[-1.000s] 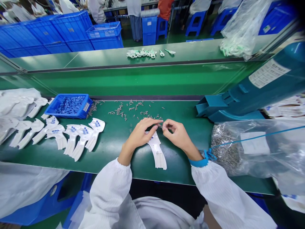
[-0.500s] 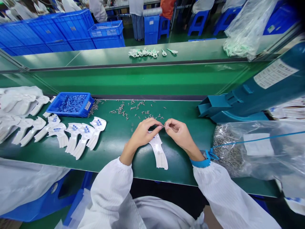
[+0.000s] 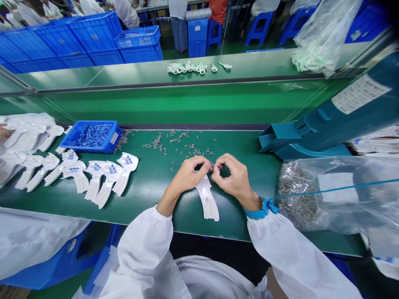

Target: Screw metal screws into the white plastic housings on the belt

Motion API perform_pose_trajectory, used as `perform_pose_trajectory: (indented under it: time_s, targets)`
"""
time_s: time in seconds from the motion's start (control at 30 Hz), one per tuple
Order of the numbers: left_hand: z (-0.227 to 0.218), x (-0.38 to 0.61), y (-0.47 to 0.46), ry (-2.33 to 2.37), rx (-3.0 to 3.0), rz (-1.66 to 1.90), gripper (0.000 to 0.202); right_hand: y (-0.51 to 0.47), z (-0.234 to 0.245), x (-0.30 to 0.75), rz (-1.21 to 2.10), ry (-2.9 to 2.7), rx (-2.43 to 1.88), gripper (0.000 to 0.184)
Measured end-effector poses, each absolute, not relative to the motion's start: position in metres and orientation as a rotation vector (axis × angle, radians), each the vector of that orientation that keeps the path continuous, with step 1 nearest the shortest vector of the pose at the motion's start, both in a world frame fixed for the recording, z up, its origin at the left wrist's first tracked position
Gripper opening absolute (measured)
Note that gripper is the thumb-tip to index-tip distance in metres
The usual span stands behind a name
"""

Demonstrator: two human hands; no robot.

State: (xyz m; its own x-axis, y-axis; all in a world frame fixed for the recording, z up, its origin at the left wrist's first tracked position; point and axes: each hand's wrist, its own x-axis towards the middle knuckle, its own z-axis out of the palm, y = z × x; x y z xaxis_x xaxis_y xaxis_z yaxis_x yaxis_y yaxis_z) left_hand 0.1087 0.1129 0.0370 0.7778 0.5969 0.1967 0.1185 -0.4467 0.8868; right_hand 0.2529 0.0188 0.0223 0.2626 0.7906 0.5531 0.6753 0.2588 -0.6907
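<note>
My left hand is closed in a pinch, fingertips together above the top of a white plastic handle-shaped shell. My right hand pinches from the other side, thumb and forefinger curled into a ring. The fingertips of both hands nearly meet, with a tiny metallic glint between them; what the right fingers hold is too small to make out. The shell lies on the green bench, its upper end hidden under my hands. Just beyond the hands are scattered small metal parts.
White shells with blue pieces lie left of my hands. Behind them stands a blue tray of small blue parts. At right are a teal tool stand and a clear bag of metal parts. Another person's hand shows at far left.
My right hand has rolled and its wrist has shifted slightly left, the finger ring opening wider. My left hand stays nearly in place. Another person's hand has appeared at the left edge.
</note>
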Motion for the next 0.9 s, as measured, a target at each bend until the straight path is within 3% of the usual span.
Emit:
perform_pose_trajectory:
  time_s: [0.23, 0.47, 0.9]
  targets:
    - [0.043, 0.108, 0.112, 0.571, 1.911, 0.658, 0.017, 0.02, 0.024, 0.255, 0.297, -1.269, -1.488, 0.011]
    - [0.039, 0.112, 0.11, 0.586, 1.917, 0.623, 0.016, 0.019, 0.025, 0.252, 0.227, -1.35, -1.483, 0.014]
    - [0.027, 0.111, 0.115, 0.587, 2.23, 0.605, 0.041, 0.019, 0.021, 0.254, 0.19, -1.498, -1.502, 0.014]
